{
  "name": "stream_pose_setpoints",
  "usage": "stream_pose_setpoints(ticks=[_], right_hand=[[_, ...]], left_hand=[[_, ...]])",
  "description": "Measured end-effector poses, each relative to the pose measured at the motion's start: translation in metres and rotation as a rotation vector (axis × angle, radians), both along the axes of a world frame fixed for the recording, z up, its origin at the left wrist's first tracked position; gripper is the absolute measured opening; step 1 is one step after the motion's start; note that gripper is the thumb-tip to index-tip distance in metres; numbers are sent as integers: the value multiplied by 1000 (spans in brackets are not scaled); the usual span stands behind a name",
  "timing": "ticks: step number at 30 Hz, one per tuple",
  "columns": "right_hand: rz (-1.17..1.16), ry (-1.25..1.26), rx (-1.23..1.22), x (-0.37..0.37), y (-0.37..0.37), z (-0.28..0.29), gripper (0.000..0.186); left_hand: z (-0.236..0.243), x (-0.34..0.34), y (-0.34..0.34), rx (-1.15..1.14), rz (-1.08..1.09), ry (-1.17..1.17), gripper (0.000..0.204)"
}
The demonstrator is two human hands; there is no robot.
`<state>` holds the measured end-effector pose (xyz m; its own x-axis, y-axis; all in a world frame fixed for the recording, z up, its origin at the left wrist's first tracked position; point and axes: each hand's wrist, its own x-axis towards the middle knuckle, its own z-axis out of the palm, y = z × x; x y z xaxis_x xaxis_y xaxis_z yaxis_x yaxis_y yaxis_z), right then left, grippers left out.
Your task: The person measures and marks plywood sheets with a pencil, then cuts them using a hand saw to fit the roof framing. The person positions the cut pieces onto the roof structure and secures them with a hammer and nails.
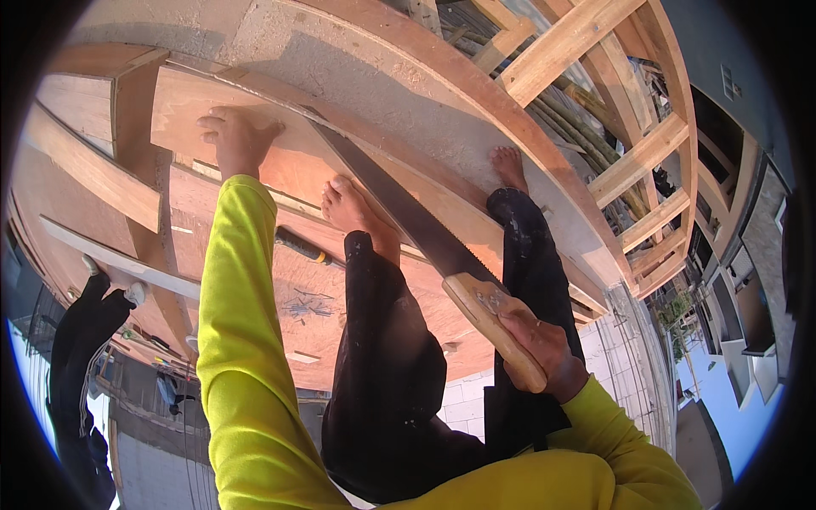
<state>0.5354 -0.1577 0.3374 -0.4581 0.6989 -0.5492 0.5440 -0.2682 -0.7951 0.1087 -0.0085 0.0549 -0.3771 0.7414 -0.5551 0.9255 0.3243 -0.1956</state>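
My right hand (544, 353) is wrapped round the wooden handle of a handsaw (399, 204). The long dark blade slants away up and to the left, its tip resting at the far edge of a plywood board (183, 106). My left hand (238, 143) presses on that board near its left end, fingers spread and nothing in them. One of my bare feet (344, 202) stands on the board left of the blade. The other foot (508, 166) is on the dusty surface to the right.
A dark-handled tool (302, 245) and a scatter of nails (308, 304) lie on plywood below the board. Timber framing (637, 161) rises at the right. Another person in black trousers (81, 340) is at the far left, by a long pale strip (127, 255).
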Motion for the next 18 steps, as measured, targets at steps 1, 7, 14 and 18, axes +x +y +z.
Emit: stream_pose_setpoints(ticks=[1,7,14,18], right_hand=[[-8,-40,11,9,-7,17,60],[-189,144,66,-78,46,-110,57],[63,-54,-67,18,4,26,63],[-115,89,-19,-38,25,-67,62]], left_hand=[[5,1,-4,-16,-31,8,129],[-11,9,22,57,-135,20,131],[7,1,3,-23,-86,-7,130],[2,5,1,-16,-69,-21,130]])
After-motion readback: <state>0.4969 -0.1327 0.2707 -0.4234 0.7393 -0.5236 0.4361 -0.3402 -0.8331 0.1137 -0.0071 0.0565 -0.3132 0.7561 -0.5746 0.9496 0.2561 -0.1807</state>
